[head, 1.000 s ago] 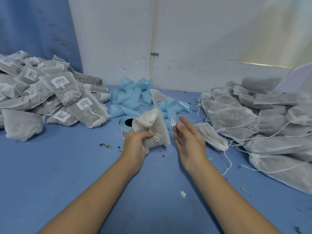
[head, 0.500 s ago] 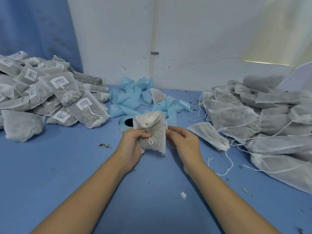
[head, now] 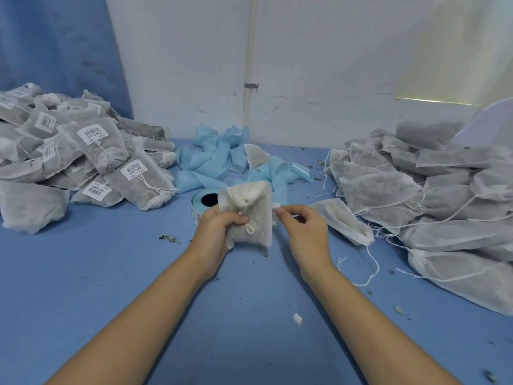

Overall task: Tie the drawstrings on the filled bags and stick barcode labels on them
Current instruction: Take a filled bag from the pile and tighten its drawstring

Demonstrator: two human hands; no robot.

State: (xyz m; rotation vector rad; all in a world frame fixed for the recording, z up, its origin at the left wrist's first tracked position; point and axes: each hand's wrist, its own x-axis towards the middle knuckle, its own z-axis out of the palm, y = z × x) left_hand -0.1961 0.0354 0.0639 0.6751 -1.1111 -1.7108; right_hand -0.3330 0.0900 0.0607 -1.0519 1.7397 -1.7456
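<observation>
Left hand [head: 215, 232] grips tied bag [head: 248, 215] upright above the tabletop [head: 111, 273]. Right hand [head: 301, 232] pinches a small white label [head: 275, 212] at the bag's right edge, by the label roll [head: 204, 202].

White mesh bags [head: 433, 195], pale blue backing strips [head: 216, 159], blue table [head: 116, 273]

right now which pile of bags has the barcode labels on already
The pile at the left: white barcode labels show on several of its bags. The pile at the right shows none, and its drawstrings trail loose.
</observation>
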